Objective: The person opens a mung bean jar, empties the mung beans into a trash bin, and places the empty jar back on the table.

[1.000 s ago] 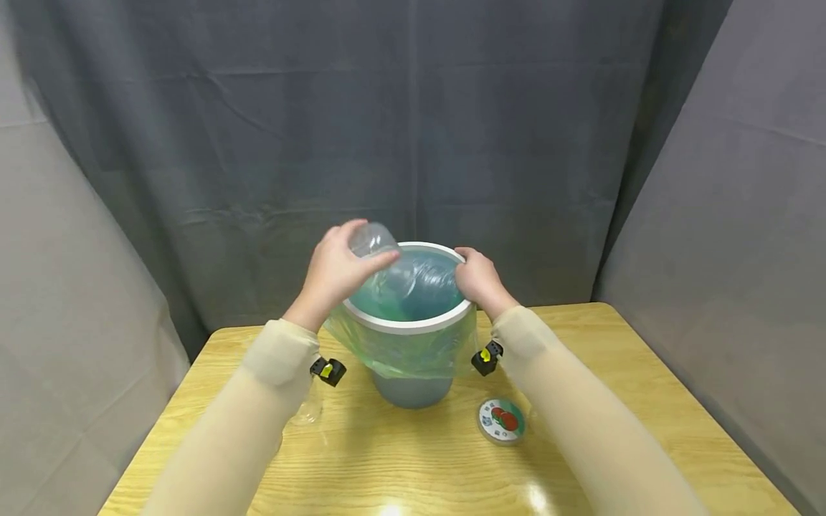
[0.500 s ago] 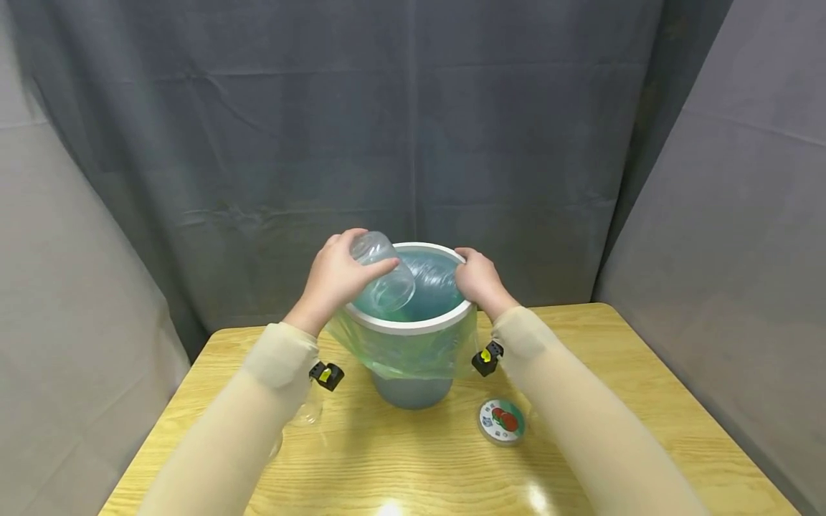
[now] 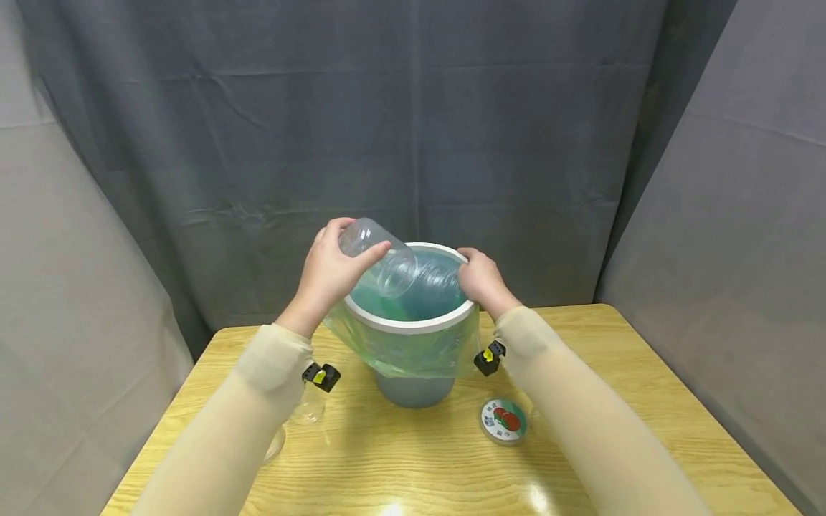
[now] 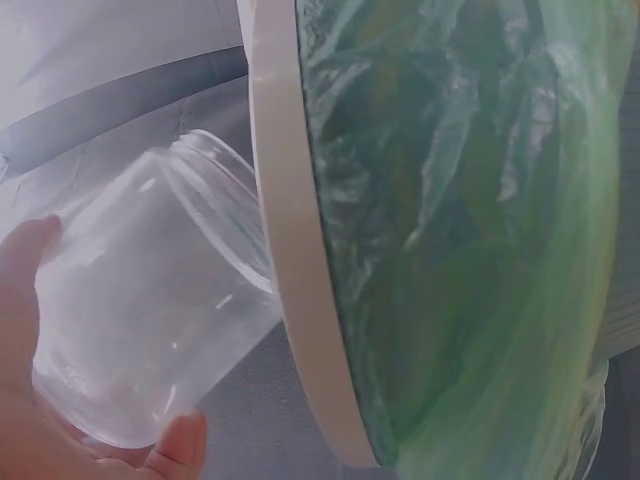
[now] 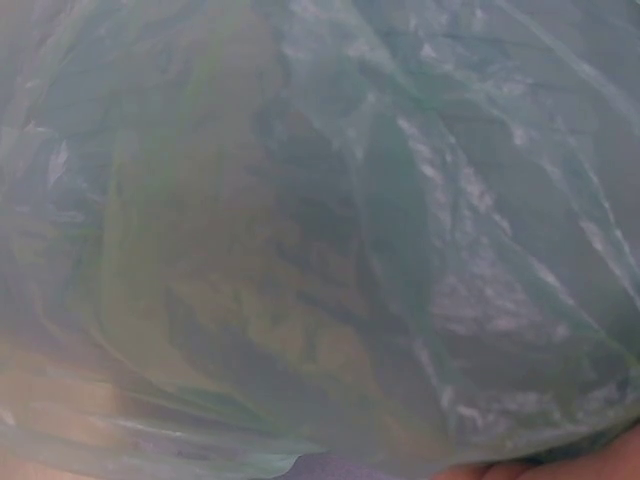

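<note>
My left hand (image 3: 329, 265) grips a clear plastic jar (image 4: 150, 300) by its base end, fingers and thumb around its side. The jar is tilted, its mouth pointing down and to the right over the opening of a trash can (image 3: 413, 393). A translucent green trash bag (image 3: 413, 351) lines the can and hangs over its white rim (image 3: 400, 327). My right hand (image 3: 482, 279) grips that rim at the right side, with some of its fingers hidden. In the right wrist view, the hanging bag (image 5: 300, 200) fills nearly everything.
A round lid-like disc (image 3: 503, 421) with a red fruit picture lies on the wooden table (image 3: 400, 466), right of the can. Clear rounded pieces (image 3: 310, 408) show beside my left forearm, partly covered by it. Grey curtains (image 3: 310, 129) stand behind the table.
The jar first dipped lower into the can's mouth, then rose and shifted slightly left with my left hand. The right hand keeps its grip on the rim.
</note>
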`<state>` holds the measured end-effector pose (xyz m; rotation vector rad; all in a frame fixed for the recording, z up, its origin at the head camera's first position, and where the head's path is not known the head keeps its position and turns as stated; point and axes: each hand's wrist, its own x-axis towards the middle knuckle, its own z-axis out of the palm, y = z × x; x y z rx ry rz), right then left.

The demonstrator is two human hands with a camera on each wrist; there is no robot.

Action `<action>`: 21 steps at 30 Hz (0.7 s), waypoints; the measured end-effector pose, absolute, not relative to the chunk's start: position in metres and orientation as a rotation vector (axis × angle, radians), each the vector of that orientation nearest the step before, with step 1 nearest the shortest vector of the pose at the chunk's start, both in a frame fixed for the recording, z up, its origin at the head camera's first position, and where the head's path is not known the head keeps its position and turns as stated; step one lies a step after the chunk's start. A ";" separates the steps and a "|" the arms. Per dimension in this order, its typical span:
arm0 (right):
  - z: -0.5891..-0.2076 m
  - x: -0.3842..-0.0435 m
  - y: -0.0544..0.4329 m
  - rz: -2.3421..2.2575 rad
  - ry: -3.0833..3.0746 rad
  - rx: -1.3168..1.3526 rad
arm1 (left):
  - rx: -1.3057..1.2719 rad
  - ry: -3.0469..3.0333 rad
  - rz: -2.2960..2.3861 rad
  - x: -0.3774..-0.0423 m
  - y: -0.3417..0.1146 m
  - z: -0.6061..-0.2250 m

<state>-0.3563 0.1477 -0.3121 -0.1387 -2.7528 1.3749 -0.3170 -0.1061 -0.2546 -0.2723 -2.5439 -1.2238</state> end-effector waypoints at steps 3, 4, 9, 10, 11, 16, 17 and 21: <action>-0.312 -0.356 0.148 1.375 -2.753 -0.138 | -0.257 -2.538 -1.257 -0.317 -0.107 -0.257; -0.312 -0.356 0.148 1.377 -2.751 -0.138 | -0.256 -2.538 -1.269 -0.316 -0.107 -0.258; -0.313 -0.355 0.149 1.384 -2.746 -0.140 | -0.273 -2.511 -1.372 -0.315 -0.106 -0.263; -0.313 -0.355 0.149 1.385 -2.745 -0.139 | -0.276 -2.500 -1.412 -0.315 -0.106 -0.263; -0.313 -0.355 0.149 1.384 -2.745 -0.138 | -0.279 -2.485 -1.460 -0.315 -0.106 -0.264; -0.313 -0.355 0.149 1.383 -2.743 -0.139 | -0.282 -2.377 -1.793 -0.312 -0.105 -0.266; -0.313 -0.355 0.149 1.383 -2.743 -0.142 | -0.281 -2.354 -1.853 -0.311 -0.104 -0.267; -0.313 -0.355 0.149 1.393 -2.742 -0.149 | -0.295 -2.256 -2.089 -0.308 -0.103 -0.270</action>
